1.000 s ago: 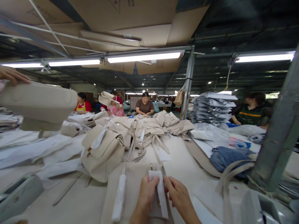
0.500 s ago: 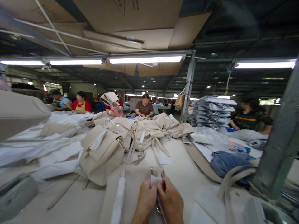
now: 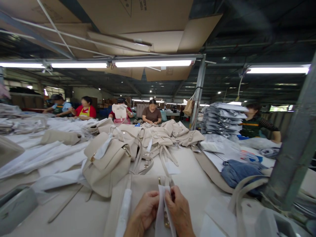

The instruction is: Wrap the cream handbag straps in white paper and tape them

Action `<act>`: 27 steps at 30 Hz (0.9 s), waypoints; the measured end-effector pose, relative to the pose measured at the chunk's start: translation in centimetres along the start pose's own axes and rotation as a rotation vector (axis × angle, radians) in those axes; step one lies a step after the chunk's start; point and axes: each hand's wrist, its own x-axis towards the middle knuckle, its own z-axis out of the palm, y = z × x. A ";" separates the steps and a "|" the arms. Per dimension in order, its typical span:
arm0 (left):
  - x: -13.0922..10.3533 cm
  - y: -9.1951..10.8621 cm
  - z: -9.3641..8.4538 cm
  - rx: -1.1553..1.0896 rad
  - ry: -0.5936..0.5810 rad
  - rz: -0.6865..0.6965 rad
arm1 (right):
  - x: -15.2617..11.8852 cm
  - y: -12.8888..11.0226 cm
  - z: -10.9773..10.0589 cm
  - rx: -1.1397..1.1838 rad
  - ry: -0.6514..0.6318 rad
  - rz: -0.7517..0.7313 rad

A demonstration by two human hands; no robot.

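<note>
A strip of thin white wrapping paper (image 3: 161, 214) hangs upright between my hands, around or along a beige strap with gold-coloured hardware (image 3: 167, 221). My left hand (image 3: 146, 210) pinches at the paper's left edge, its fingers curled. On the other side, my right hand (image 3: 179, 210) is closed on the paper's right edge, thumb and fingers together. Under both hands lies a beige bag (image 3: 142, 182), another of its parts wrapped in a white sleeve (image 3: 124, 210). The fingertips are partly hidden by the paper.
A beige backpack (image 3: 106, 168) leans at the left, with several more bags (image 3: 160, 135) behind it. Blue cloth (image 3: 240, 172) and stacked plastic-wrapped packs (image 3: 223, 120) are at the right, near a metal post (image 3: 287, 148). Co-workers (image 3: 151, 113) sit across the table.
My hands have moved apart, the left one to the left, and the white paper is spread longer between them. At the far left, a large beige bag has mostly left view.
</note>
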 end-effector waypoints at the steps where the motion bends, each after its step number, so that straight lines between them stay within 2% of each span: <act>1: 0.1 -0.1 0.0 0.004 0.035 0.001 | -0.1 0.0 -0.1 0.014 -0.007 0.001; 4: 0.1 -0.4 0.1 0.033 0.080 -0.006 | -0.4 -0.1 -0.2 0.057 -0.012 0.002; 13: 0.4 -0.7 -0.5 0.034 0.019 -0.042 | -1.2 -0.5 0.2 0.037 0.017 -0.040; 17: 0.6 -0.7 -0.4 0.019 0.081 -0.062 | -1.3 -0.7 -0.4 0.133 -0.070 -0.111; 21: 0.4 -0.6 0.1 0.009 0.044 -0.006 | -2.0 -0.9 -1.0 0.211 -0.134 -0.183; 27: 0.6 -0.9 0.7 0.259 0.200 0.123 | -3.1 -0.1 -0.3 0.144 -0.043 -0.267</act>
